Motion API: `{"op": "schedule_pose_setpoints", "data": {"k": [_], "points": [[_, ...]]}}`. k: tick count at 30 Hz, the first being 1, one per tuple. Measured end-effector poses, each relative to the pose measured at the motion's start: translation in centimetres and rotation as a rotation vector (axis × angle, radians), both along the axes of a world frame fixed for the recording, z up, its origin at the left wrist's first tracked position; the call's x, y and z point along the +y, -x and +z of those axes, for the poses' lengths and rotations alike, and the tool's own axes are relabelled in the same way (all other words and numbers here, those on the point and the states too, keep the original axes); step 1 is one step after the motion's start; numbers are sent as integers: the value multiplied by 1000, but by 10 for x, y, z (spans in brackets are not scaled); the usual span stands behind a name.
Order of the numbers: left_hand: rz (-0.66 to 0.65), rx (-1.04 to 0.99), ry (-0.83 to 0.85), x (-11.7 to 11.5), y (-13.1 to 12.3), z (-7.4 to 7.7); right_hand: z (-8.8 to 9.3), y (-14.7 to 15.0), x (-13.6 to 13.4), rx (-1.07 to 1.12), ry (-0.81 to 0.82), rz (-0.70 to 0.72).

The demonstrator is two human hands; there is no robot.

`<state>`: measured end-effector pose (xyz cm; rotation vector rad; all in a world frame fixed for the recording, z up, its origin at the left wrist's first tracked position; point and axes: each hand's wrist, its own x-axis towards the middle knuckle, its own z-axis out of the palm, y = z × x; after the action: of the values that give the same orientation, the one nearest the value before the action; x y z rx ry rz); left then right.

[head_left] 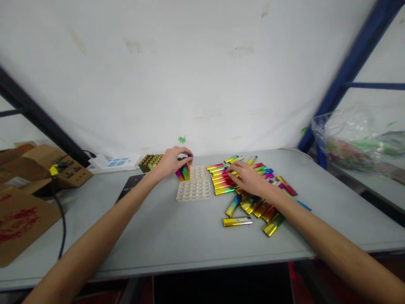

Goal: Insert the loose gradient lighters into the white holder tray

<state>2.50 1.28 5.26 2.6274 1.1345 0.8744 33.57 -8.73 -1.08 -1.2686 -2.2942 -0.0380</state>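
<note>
My left hand (177, 159) is closed with thumb and fingers around the tops of some shiny, multicoloured lighters (183, 173). These stand upright at the left side of a white tray (193, 190) with rows of small holes; whether their lower ends sit in the holes I cannot tell. On the right, my right hand (245, 177) reaches over a heap of metallic lighters (253, 207), its bent fingers pinching at the end of a lighter (223, 179) in a neat side-by-side row. The palm hides part of the heap.
Behind my left forearm stand a block of upright gold lighters (150, 161) and a white power strip (110, 164). A black flat device (129, 185) lies nearby. Cardboard boxes (28, 211) and a black cable (60, 207) occupy the left. A clear plastic bag (351, 135) is at far right.
</note>
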Motion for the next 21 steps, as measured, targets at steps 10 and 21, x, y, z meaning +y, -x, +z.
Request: {"op": "schedule_pose_setpoints", "data": {"k": [10,21], "points": [[-28,-6,234,28,-4,4,-3,-3,3,-82,94,87],[-15,96,196,28,0,15,2,-11,7,-55,92,8]]}}
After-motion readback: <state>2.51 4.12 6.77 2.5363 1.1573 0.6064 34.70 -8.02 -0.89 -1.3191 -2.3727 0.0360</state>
